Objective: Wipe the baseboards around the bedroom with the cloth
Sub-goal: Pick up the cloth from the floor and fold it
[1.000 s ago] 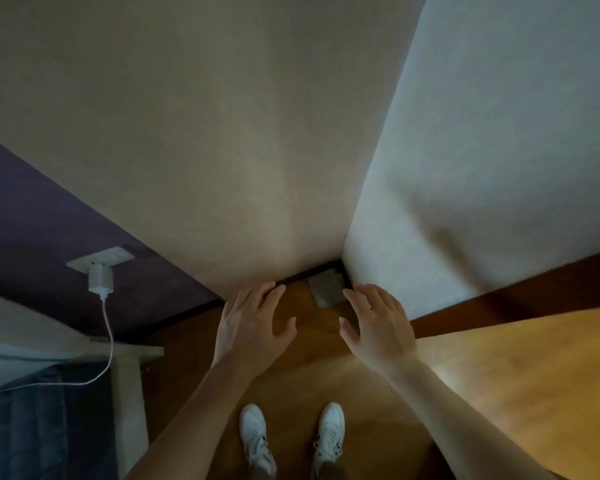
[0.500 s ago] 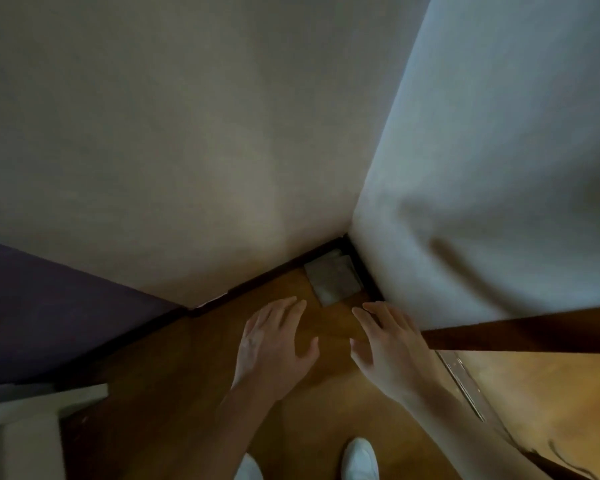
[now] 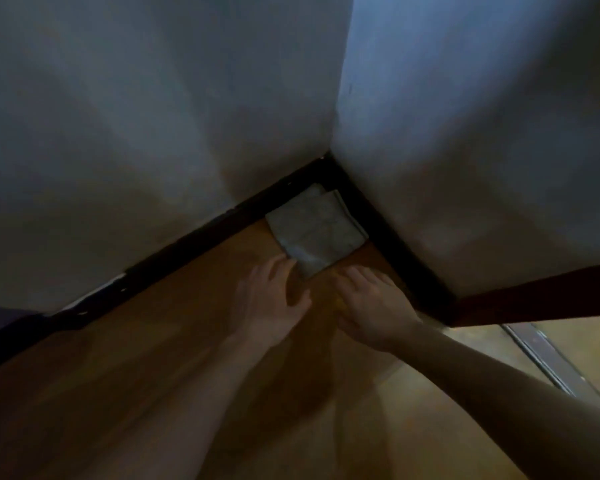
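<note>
- Head cam, the only view here: you're leaning down into a room corner. It's dim and a bit smeared, so I'm taking the fine detail loosely.
- The cloth (image 3: 317, 230) is lying flat and folded on the wooden floor (image 3: 153, 375). It's tucked right into the corner where the left-wall baseboard (image 3: 194, 237) and the right-wall baseboard (image 3: 395, 244) are meeting. Its far edges are sitting against or just beside both, and I can't tell which.
- Your left hand (image 3: 271, 303) is reaching in with fingers straight and loosely spread, gripping nothing. The fingertips are sitting right at the cloth's near-left edge. I can't tell whether they're actually touching it.
- Your right hand (image 3: 371, 306) is hovering just beside the cloth's near corner, fingers relaxed and extended, holding nothing.
- My read: both hands are flanking it because a flat folded cloth on a smooth floor is easier to scoop from two edges than to pinch with one hand.
- I'm guessing the wiping isn't under way yet, since neither hand is holding the cloth.
- Off to the right, a dark reddish door edge (image 3: 534, 292) and a metal threshold strip (image 3: 541, 355) are marking where the right-wall baseboard is ending.
</note>
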